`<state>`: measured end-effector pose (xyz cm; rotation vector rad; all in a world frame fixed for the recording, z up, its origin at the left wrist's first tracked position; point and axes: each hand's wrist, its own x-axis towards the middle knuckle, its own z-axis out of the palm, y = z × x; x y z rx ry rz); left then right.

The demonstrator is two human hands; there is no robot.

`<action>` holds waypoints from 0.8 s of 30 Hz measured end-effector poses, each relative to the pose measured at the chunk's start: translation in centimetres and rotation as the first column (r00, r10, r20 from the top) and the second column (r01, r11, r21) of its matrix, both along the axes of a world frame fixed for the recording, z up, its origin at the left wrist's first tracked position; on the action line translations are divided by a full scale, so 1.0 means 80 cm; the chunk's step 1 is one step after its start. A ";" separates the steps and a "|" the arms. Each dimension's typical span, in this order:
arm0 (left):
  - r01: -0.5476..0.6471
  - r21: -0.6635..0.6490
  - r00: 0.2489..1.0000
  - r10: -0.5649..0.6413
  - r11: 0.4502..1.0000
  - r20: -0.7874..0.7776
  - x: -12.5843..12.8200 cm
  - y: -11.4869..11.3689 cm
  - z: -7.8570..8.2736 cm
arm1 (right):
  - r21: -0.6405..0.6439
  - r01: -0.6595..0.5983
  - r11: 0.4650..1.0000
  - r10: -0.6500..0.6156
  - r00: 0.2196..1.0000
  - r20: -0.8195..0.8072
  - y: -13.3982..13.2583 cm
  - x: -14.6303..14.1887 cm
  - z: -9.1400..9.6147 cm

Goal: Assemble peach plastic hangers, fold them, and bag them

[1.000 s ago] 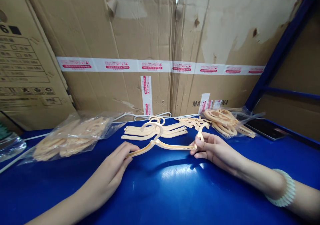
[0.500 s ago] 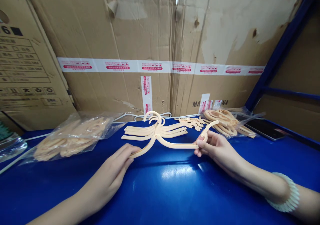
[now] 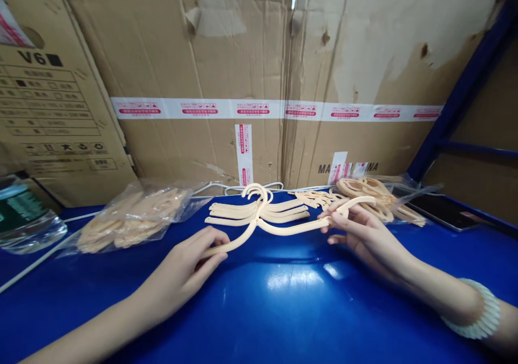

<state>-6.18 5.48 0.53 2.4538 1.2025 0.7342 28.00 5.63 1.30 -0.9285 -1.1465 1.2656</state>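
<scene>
A cream plastic clothes hanger is raised a little above the blue table, its two curved arms meeting at a centre joint. My left hand is closed around the outer end of the left arm. At the far end of the right arm, my right hand pinches a curved cream hook piece, which meets the arm's tip; whether they are joined is hidden by the fingers. Just behind lie several stacked cream hangers, their hooks bunched together in the middle.
A clear bag of cream parts lies left, beside a water bottle. Loose small hook pieces and another bagged bundle lie back right, near a dark phone-like slab. Cardboard walls the back; a white cable crosses left.
The hook piece in my right hand has tipped from slanting upward to nearly flat, and the hanger's right arm has risen slightly. My left hand keeps its grip. The view has shifted left.
</scene>
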 end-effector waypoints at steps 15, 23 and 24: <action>0.249 -0.118 0.928 -0.272 0.961 -0.254 -0.044 0.016 0.045 | 0.100 -0.381 0.919 0.142 0.558 0.818 0.027 0.064 0.019; 0.260 -0.155 0.914 -0.295 0.953 -0.277 -0.057 0.024 0.046 | 0.085 -0.409 0.908 0.054 0.316 0.947 0.030 0.070 0.012; 0.256 -0.153 0.916 -0.290 0.954 -0.275 -0.058 0.024 0.047 | 0.080 -0.397 0.914 0.053 0.314 0.948 0.029 0.070 0.012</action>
